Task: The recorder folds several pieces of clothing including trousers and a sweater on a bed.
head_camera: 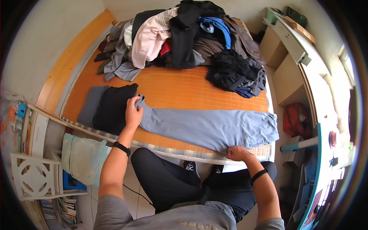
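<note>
A pair of blue-grey trousers (195, 123) lies lengthwise across the near side of the bed mat, one leg over the other. My left hand (134, 112) grips the leg ends at the left, lifting the cuffs slightly. At the lower right, my right hand (239, 153) pinches the near edge of the cloth below the gathered waistband (268, 129). Just left of my left hand lie a folded black garment (113, 107) and a folded grey garment (89, 103), side by side and touching.
Loose clothes (184, 34) are heaped at the bed's far side, with a dark crumpled pile (237, 73) at the right. A woven mat (172, 89) covers the bed. A white desk (290, 77) stands right; a pale green cushioned seat (83, 158) and white shelf (37, 178) stand left.
</note>
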A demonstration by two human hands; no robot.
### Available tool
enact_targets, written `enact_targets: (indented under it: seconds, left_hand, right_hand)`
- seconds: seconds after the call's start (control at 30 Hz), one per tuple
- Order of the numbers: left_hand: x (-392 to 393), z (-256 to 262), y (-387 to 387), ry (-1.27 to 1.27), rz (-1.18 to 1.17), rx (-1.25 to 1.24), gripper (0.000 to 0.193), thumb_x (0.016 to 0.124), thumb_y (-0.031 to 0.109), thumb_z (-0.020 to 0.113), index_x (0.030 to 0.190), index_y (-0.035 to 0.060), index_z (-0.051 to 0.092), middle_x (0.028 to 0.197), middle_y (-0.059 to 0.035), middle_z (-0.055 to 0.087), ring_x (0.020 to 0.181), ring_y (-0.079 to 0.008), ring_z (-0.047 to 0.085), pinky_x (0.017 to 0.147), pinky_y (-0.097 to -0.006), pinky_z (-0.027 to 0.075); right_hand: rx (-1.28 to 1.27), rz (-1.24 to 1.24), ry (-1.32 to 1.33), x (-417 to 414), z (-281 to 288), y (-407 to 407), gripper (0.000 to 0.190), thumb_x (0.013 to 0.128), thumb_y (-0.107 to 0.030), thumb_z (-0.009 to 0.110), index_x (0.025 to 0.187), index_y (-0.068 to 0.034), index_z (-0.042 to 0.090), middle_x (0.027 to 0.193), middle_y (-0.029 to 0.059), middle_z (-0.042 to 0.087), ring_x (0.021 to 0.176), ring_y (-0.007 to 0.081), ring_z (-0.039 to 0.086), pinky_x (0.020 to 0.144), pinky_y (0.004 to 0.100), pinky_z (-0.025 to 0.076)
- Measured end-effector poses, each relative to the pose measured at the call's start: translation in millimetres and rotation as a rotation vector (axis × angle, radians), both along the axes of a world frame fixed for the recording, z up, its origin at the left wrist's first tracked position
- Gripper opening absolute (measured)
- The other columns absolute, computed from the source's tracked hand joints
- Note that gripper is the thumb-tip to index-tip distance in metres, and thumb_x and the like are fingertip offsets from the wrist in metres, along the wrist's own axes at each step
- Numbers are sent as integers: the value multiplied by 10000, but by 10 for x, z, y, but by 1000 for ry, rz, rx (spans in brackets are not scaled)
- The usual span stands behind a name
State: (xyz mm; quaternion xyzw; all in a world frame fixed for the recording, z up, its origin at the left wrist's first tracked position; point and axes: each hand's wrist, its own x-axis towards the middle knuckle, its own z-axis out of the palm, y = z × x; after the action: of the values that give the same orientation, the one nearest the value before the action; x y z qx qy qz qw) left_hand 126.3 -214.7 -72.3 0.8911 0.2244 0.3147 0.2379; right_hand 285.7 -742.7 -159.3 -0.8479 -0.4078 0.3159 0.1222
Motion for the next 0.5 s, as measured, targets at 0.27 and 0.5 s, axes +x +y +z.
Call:
enact_targets:
  seconds: [0.27, 0.5]
  left_hand:
    - [936, -433, -1787, 7, -366, -317, 510, 849, -8, 612, 1344, 58, 509, 1241, -212, 592, 1159, -361, 606, 967, -417, 506]
    - [993, -954, -2445, 34, -361, -306, 560, 846, 24, 636, 1383, 71, 485, 1255, -181, 588, 1138, -348, 614, 957, -432, 520]
  right_hand:
    - [38, -89, 54, -53, 29, -36, 260, 850, -387, 699, 851, -127, 710, 826, 124, 726, 836, 351, 698, 758, 437, 546]
    - [388, -471, 490, 5, 56, 368, 538, 964, -499, 638, 1167, -1, 649, 1020, 137, 739, 910, 284, 719, 796, 402, 568]
